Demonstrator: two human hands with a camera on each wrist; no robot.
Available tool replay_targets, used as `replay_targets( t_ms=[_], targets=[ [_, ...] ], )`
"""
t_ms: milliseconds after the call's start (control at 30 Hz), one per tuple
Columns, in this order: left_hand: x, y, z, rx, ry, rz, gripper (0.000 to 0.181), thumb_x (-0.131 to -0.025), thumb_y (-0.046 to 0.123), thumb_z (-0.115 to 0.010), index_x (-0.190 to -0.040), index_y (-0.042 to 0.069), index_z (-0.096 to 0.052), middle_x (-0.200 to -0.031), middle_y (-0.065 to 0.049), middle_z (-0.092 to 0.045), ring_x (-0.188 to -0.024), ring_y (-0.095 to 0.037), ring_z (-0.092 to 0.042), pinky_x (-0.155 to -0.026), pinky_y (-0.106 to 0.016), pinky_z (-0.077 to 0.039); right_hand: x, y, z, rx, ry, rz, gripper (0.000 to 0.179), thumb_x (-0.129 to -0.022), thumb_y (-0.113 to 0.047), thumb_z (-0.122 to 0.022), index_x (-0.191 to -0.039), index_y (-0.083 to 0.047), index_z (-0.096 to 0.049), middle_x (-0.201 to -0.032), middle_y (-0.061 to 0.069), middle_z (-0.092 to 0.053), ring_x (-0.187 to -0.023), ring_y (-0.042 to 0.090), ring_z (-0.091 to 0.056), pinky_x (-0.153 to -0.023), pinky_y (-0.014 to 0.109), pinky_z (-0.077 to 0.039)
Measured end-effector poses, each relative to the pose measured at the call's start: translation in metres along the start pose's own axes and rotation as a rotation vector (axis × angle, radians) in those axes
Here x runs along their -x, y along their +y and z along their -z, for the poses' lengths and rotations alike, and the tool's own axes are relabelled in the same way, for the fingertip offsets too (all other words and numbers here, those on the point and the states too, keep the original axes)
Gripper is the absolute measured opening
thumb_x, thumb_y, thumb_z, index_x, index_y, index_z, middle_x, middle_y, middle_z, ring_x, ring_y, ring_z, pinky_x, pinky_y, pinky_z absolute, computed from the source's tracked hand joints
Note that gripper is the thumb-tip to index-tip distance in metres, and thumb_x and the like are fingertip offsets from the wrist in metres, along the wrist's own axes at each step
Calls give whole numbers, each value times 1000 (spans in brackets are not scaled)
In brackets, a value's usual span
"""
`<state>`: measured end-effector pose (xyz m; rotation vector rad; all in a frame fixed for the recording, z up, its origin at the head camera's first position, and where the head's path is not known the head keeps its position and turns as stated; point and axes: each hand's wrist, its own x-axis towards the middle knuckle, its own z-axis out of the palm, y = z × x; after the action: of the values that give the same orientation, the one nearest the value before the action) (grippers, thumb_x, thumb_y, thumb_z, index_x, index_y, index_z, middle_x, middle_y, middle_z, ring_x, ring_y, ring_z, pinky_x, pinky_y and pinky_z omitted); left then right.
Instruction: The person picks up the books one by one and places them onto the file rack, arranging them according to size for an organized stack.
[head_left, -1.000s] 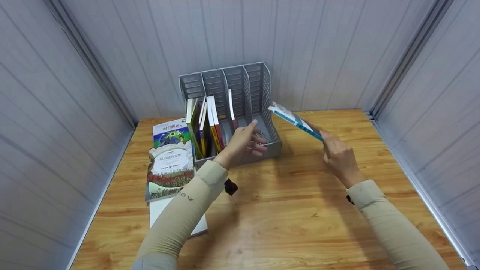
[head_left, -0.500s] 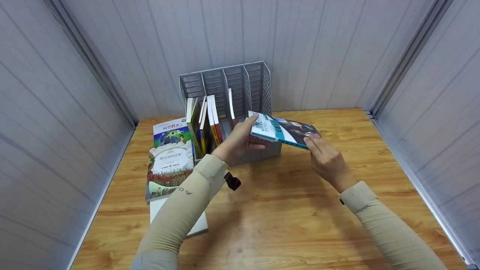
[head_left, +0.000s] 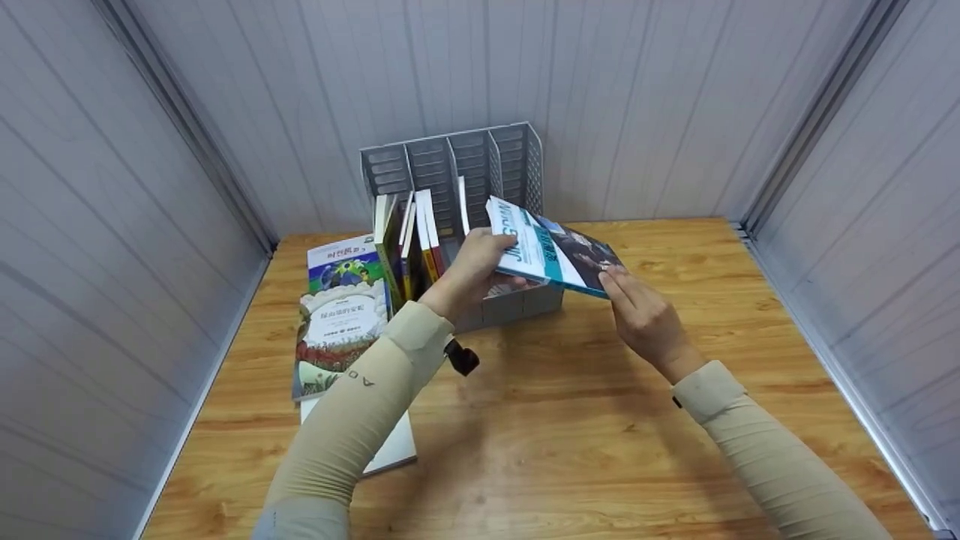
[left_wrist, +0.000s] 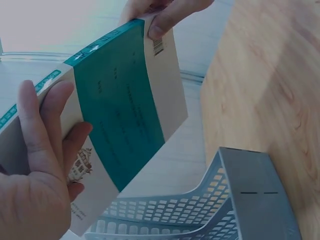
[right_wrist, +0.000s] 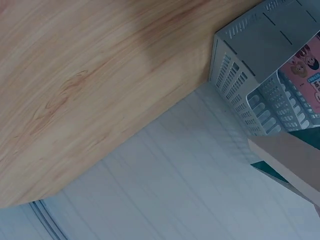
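Observation:
Both hands hold a teal and white book (head_left: 555, 251), tilted above the right front of a grey file rack (head_left: 517, 306). My left hand (head_left: 480, 262) grips its left end, thumb on the cover and fingers beneath. At the other end my right hand (head_left: 641, 315) pinches the lower right corner. The left wrist view shows the book's back cover (left_wrist: 117, 100) with a barcode, the left fingers (left_wrist: 37, 122) against it and the right thumb (left_wrist: 165, 25) at the far corner. In the right wrist view only the book's edge (right_wrist: 290, 162) shows; the right hand is out of that view.
Several books (head_left: 409, 247) stand in the rack's left compartments, and a thin book (head_left: 463, 202) stands farther right. Left of the rack, books with illustrated covers (head_left: 341, 322) overlap on the wooden table (head_left: 570, 442), with a white one (head_left: 394, 446) nearer. Panel walls (head_left: 675, 112) enclose the table.
My right hand has brought the book leftward over the rack from the right. My left hand, free a second ago, has taken hold of its left end, and the cover has turned into view.

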<state>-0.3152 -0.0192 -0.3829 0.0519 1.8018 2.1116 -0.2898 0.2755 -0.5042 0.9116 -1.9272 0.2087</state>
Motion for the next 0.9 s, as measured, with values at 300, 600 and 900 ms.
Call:
replay_targets(
  t_ms=[300, 600, 900],
  targets=[
    [9, 19, 10, -76, 22, -179, 48, -114, 10, -44, -160, -5, -44, -132, -27, -73, -97, -31, -80, -59, -32, -64, -4, 4, -5, -89, -33, -109, 60, -87, -3, -90, -140, 9, -64, -128, 30, -73, -112, 45, -76, -91, 56, -64],
    [21, 51, 30, -198, 99, -270, 48, -115, 13, -43, -161, 0, -44, -133, -24, -73, -98, -31, -80, -59, -32, -64, 2, 12, -15, -50, -105, -171, 58, -86, -12, -91, -134, 10, -67, -126, 31, -72, -112, 46, -73, -92, 57, -64],
    [28, 71, 47, -381, 191, -301, 49, -113, 14, -41, -160, -1, -45, -133, -23, -74, -104, -34, -81, -62, -34, -66, 0, 6, -37, -97, -218, -229, 49, -91, -13, -88, -130, 10, -69, -126, 30, -72, -112, 48, -73, -95, 58, -62]
  ],
)
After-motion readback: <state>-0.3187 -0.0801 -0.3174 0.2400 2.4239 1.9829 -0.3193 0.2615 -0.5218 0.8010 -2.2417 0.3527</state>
